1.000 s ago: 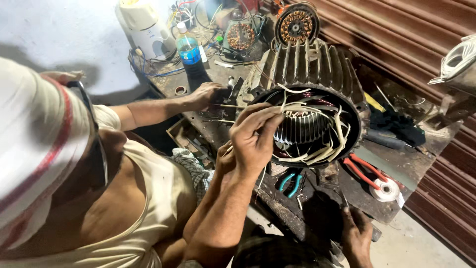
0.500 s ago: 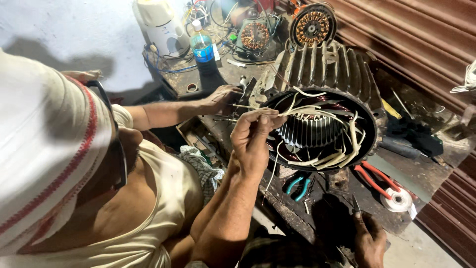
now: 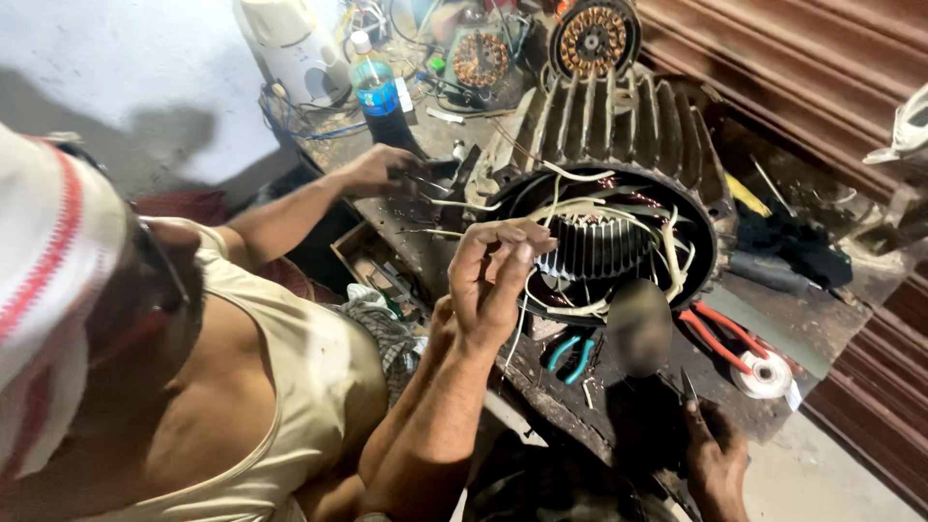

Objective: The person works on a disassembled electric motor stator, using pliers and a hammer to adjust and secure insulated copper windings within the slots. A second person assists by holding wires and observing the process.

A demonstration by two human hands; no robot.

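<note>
Two hands work at a cluttered workbench (image 3: 773, 319): right (image 3: 493, 280) pinching white wire (image 3: 522, 309), left (image 3: 382, 169) gripping a tool (image 3: 425, 179).

Plastic bottle (image 3: 379, 97), red-handled cutters (image 3: 720, 333), tape roll (image 3: 764, 375)

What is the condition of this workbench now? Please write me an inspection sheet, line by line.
Surface: dark, dirty workbench, crowded.
Job's things: large finned motor housing on its side; the open end shows the stator and loose pale leads.
Clutter: teal-handled pliers, red-handled pliers, tape roll, plastic bottle, smaller copper-wound stator.
Hands: right hand, at the lower edge, holds a pointed tool; left hand not in view. A co-worker's raised hand pinches a thin wire at the opening with its fingers; the co-worker's other hand rests on the bench.
Cables: blue wires tangled by the bottle.
Surroundings: pale wall, ribbed metal shutter.
</note>
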